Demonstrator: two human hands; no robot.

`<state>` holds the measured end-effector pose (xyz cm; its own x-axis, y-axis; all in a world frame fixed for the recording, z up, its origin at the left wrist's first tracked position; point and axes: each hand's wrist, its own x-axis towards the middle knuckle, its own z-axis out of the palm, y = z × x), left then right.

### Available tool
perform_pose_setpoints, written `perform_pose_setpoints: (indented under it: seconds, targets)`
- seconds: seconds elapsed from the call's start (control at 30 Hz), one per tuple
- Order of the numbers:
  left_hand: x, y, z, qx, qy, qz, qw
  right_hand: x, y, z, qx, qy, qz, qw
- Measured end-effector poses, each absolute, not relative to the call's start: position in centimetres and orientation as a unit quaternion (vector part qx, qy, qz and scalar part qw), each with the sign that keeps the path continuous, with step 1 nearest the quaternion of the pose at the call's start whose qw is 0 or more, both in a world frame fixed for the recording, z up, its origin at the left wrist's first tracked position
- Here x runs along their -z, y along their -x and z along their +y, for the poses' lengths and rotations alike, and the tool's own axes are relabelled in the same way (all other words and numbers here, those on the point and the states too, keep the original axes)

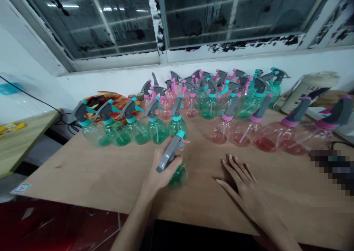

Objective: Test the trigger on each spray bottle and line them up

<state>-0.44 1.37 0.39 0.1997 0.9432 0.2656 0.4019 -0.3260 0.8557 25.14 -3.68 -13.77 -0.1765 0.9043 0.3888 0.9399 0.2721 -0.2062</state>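
Observation:
My left hand [162, 169] is wrapped round a green spray bottle [178, 175] with a grey and teal trigger head [170, 152]; the bottle stands on the wooden table [110, 173] near its front edge. My right hand [242, 181] lies flat on the table to the right of it, fingers stretched out and spread, holding nothing. A row of green spray bottles [129, 127] stands behind my left hand. A row of pink spray bottles [249, 131] stands behind my right hand.
Many more green and pink spray bottles [210, 92] crowd the back of the table under the window. A red and yellow bag [110, 99] lies at the back left. A pale cylindrical container [304, 90] lies at the back right. A second table [22, 136] stands to the left.

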Motion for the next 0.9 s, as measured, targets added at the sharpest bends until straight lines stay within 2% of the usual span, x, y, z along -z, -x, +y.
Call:
perform_pose_setpoints:
  seconds: [0.4,0.67,0.9]
  targets:
    - [0.9,0.6,1.3,-0.449,-0.674,0.501,0.304,14.0,-25.1,-3.8,0.047,0.605,-0.763,0.222]
    - [-0.2,-0.2,0.8,-0.423,-0.69,0.523,0.268,14.2,-25.2,-3.7,0.042,0.602,-0.764,0.23]
    - [-0.6,-0.5,0.8,-0.429,-0.672,0.531,0.288,14.2,-25.2,-3.8,0.037,0.605,-0.759,0.239]
